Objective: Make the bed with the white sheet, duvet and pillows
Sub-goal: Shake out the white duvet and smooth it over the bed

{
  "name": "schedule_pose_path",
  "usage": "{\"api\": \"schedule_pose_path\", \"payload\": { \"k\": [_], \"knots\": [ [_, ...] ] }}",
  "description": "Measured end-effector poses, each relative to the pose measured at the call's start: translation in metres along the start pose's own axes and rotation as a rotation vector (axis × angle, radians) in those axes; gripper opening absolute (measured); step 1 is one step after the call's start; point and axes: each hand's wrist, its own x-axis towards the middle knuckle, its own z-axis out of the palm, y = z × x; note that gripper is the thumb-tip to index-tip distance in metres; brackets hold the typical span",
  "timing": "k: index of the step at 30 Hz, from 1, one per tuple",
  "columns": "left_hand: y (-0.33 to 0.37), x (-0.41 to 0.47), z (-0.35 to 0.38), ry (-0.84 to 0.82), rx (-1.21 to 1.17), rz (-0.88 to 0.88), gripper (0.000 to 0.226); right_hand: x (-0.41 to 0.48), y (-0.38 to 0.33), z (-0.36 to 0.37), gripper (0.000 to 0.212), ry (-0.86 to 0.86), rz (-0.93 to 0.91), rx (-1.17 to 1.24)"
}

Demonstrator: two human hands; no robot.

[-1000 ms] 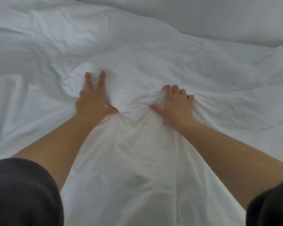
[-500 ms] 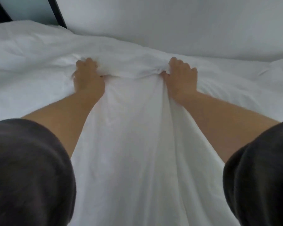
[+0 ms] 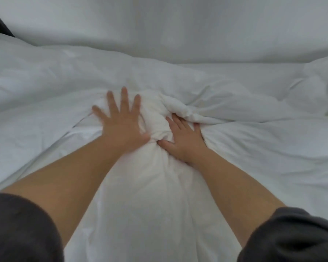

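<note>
Sleeves (image 3: 21, 229): dark, at our near edge.
Duvet (image 3: 150, 195): white, running between our forearms toward the bed's far edge, with a bunch (image 3: 159, 120) between the hands.
Left hand (image 3: 121, 120): fingers spread flat on the duvet.
Right hand (image 3: 184, 137): fingers straight, pressed against the bunch.
Risk: we judge that flat pushing could shove the lump farther instead of smoothing it.
Change: half a second ago both hands gripped fabric.
</note>
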Motion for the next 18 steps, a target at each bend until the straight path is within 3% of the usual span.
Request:
{"api": "schedule_pose_path", "payload": {
  "k": [3,6,14,18],
  "knots": [
    [0.02,0.022,-0.009,-0.406,0.04,-0.047,0.133,-0.001,0.005,-0.018,0.085,-0.073,0.0,0.172],
    [0.026,0.03,-0.021,-0.614,0.113,-0.08,0.169,-0.003,0.006,-0.03,0.083,-0.127,0.011,0.217],
    [0.033,0.029,0.0,-0.697,0.079,-0.185,0.169,-0.002,0.009,-0.012,0.102,-0.118,-0.041,0.056],
    [0.037,0.031,-0.007,-0.739,0.084,-0.221,0.169,0.007,0.009,-0.047,0.083,-0.358,-0.004,0.239]
  ]
}}
